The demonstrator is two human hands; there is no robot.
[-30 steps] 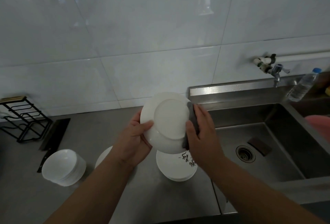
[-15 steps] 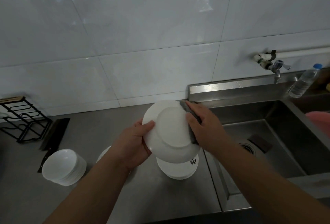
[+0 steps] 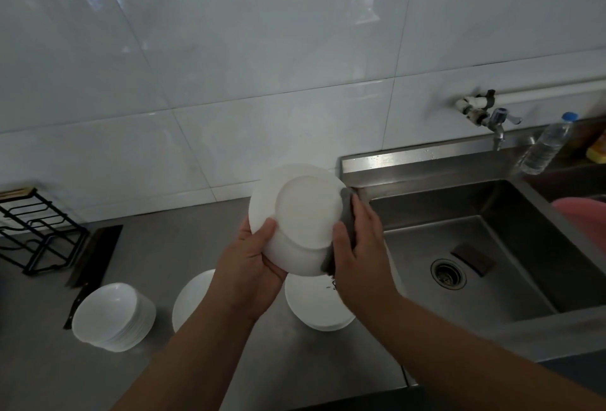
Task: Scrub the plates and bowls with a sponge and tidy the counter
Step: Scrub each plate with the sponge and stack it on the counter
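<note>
A white plate (image 3: 303, 210) is held up over the steel counter (image 3: 183, 246), its underside facing me. My left hand (image 3: 249, 263) grips its lower left rim, thumb on the back. My right hand (image 3: 359, 246) holds a dark grey sponge (image 3: 347, 210) pressed against the plate's right edge. Below the hands sit a stack of white plates (image 3: 314, 307) and another white plate (image 3: 191, 299), partly hidden by my left forearm. A stack of white bowls (image 3: 113, 315) stands at the lower left.
A steel sink (image 3: 475, 246) lies to the right, with a drain (image 3: 447, 273) and a dark pad (image 3: 472, 258) in it. Above it are a tap (image 3: 495, 120) and a water bottle (image 3: 546, 145). A black wire rack (image 3: 32, 230) and a cleaver (image 3: 95, 256) sit at the left.
The plate has tilted and risen slightly. My right hand slid the sponge down along the plate's right edge from the upper rim.
</note>
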